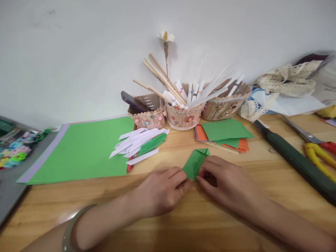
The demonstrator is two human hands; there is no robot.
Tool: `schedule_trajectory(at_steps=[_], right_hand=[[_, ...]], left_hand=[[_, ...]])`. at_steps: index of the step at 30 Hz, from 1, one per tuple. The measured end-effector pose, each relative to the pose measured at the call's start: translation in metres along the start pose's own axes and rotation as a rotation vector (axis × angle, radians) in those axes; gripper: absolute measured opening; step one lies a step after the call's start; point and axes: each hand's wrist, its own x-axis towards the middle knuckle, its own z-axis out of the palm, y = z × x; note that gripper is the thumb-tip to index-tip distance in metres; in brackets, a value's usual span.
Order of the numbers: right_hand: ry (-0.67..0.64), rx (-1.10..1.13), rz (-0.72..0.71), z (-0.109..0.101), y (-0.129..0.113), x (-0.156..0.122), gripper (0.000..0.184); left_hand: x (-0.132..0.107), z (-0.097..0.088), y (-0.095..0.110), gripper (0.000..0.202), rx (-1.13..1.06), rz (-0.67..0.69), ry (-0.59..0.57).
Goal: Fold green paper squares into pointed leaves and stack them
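A small piece of green paper (194, 163) with folded edges lies between my two hands near the middle of the table. My left hand (168, 189), with a ring on one finger, grips its lower left edge. The fingers of my right hand (220, 176) are curled and pinch its lower right edge. Beyond it sits a stack of green and orange paper pieces (227, 130). To the left is a pile of folded white paper strips (136, 141), with some green strips (153, 144) among them.
Large green sheets (84, 150) lie at left. Three decorated baskets (183, 117) with sticks and markers stand along the wall. At right are a dark green-handled tool (296, 157), scissors (319, 150) and lace ribbon (286, 80). Colourful craft bits (17, 150) lie far left.
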Motion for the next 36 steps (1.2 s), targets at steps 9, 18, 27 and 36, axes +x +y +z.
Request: schedule_trajectory(at_steps=[9, 18, 27, 36], right_hand=[[-0.039, -0.046, -0.125, -0.004, 0.005, -0.004, 0.011], [-0.054, -0.153, -0.557, -0.024, 0.018, -0.008, 0.029], [-0.054, -0.093, -0.341, -0.005, -0.008, -0.013, 0.026], [0.065, 0.158, 0.141, -0.012, 0.015, 0.001, 0.017]], left_hand=[[-0.007, 0.003, -0.001, 0.020, 0.060, 0.033, -0.111], [-0.001, -0.006, -0.010, 0.019, 0.195, 0.175, -0.026], [-0.004, -0.003, -0.012, 0.018, 0.265, 0.220, 0.146], [0.004, -0.014, -0.021, 0.031, 0.196, 0.315, 0.054]])
